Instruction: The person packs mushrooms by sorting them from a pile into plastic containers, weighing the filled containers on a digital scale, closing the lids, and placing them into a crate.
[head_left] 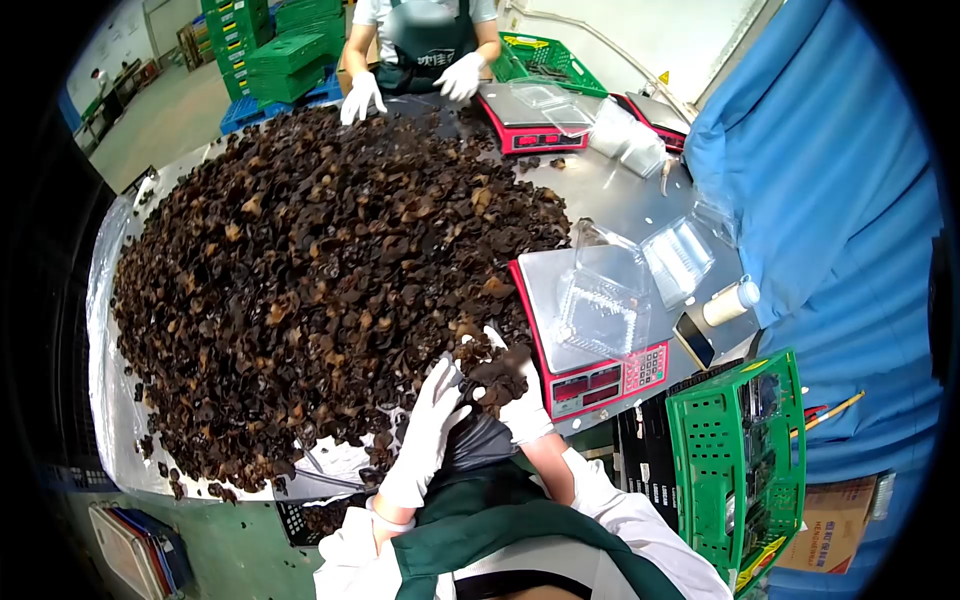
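Note:
A wide heap of dark brown, crinkled fungus-like pieces (320,270) covers much of the metal table (625,200). At the heap's near edge is my left hand (432,415), white-gloved, its fingers apart and nothing visible in it. My right hand (520,400), also gloved, holds a clump of the dark pieces (497,380) against its palm, just left of the near scale. That red scale (550,310) carries a clear open plastic container (600,310).
A co-worker in white gloves (425,45) stands across the table. Further right are another scale (530,120), clear containers (678,262), a phone (693,340) and a white bottle (730,302). Green crates (705,480) stand at lower right, beside a blue curtain (830,200).

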